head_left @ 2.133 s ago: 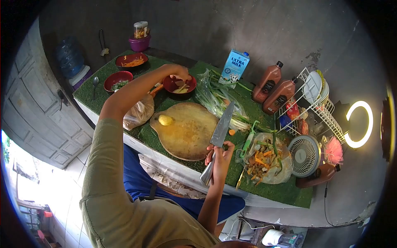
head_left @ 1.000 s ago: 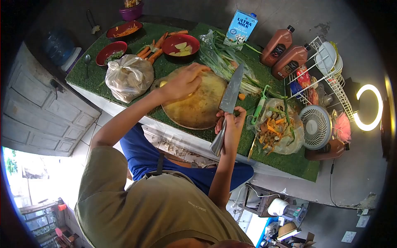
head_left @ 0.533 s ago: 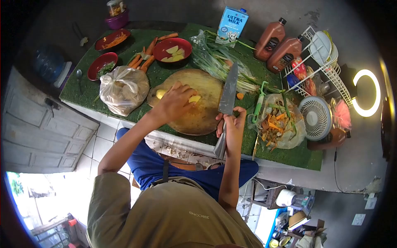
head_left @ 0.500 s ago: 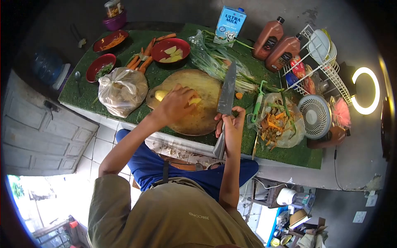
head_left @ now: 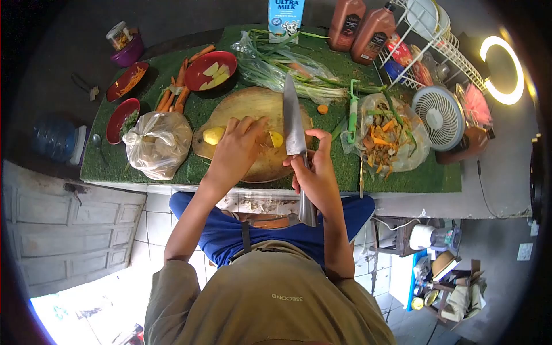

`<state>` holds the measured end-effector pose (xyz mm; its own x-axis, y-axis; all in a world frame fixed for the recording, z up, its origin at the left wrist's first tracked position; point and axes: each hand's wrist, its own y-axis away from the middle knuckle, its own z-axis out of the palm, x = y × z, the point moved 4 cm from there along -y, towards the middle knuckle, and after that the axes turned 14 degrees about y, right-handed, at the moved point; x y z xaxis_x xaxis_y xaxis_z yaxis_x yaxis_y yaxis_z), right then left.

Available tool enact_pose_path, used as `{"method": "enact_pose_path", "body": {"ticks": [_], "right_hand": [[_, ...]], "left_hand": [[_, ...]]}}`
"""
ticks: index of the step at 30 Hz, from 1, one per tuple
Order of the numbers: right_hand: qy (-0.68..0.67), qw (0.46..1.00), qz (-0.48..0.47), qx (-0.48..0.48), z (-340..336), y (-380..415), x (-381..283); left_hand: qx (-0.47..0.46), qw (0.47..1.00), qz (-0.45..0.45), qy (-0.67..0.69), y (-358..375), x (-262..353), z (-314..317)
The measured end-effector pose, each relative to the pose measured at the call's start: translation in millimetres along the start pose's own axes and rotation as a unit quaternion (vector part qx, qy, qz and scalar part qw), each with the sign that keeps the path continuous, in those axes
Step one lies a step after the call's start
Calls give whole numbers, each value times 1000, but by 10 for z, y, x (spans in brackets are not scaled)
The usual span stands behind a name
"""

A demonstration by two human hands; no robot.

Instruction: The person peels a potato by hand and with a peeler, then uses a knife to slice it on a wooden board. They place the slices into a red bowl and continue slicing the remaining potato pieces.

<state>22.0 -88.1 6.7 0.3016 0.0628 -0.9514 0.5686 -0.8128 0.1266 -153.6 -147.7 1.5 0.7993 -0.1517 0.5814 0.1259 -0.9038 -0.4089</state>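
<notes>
My left hand [head_left: 238,149] presses down on a peeled yellow potato [head_left: 276,138] on the round wooden cutting board [head_left: 247,103]. My right hand [head_left: 310,169] grips the handle of a large knife [head_left: 292,118]; its blade lies over the board right beside the potato's exposed end. A second peeled potato [head_left: 213,135] rests at the board's left edge, next to my left hand. A red bowl of potato slices [head_left: 210,70] stands just beyond the board.
Carrots [head_left: 175,92], two red bowls [head_left: 127,80], a tied plastic bag [head_left: 156,144], spring onions [head_left: 287,72], a green peeler [head_left: 351,109], a bag of peelings [head_left: 385,135], a milk carton [head_left: 286,14], sauce bottles [head_left: 374,26], a fan [head_left: 441,118] and a dish rack [head_left: 437,34] crowd the green mat.
My left hand came back from the red bowl and settled on a potato on the board. My right hand brought the knife in until the blade stands beside that potato.
</notes>
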Motion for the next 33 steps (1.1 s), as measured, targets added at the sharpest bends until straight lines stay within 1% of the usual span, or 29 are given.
{"method": "enact_pose_path", "body": {"ticks": [2, 6, 9, 12, 14, 17, 20, 21, 23, 24, 27, 30, 33], "right_hand": [[53, 998, -18, 20, 0, 34, -60], [78, 997, -10, 21, -20, 39, -98], [90, 996, 3, 4, -34, 26, -77], [90, 996, -4, -6, -50, 19, -54], [88, 996, -12, -9, -46, 22, -30], [56, 998, 4, 10, -51, 33, -27], [-101, 994, -20, 32, -54, 12, 110], [-121, 990, -38, 59, -60, -13, 168], [-162, 977, -69, 119, -94, -30, 309], [-163, 974, -75, 135, -95, -59, 370], [-163, 974, -71, 142, -70, -82, 486], [-167, 973, -73, 140, -69, -37, 472], [-170, 972, -88, 135, -97, 7, 499]], "left_hand": [[-11, 999, 22, 20, -4, 13, 64], [-36, 998, 49, 6, -8, 30, 170], [-47, 997, 31, 49, -51, -9, 179], [-40, 998, 32, 44, -50, -39, 215], [-56, 996, 40, 53, -61, -24, 218], [-84, 994, 56, 38, -100, -61, 261], [-117, 989, 88, -20, -169, -255, 335], [-137, 985, 97, -41, -167, -238, 316], [-133, 981, 116, -82, -181, -151, 285], [-132, 978, 129, -101, -201, -85, 267], [-110, 976, 164, -94, -169, -62, 281], [-152, 975, 129, -96, -186, -83, 264], [-190, 977, 94, -16, -327, -255, 100]]}}
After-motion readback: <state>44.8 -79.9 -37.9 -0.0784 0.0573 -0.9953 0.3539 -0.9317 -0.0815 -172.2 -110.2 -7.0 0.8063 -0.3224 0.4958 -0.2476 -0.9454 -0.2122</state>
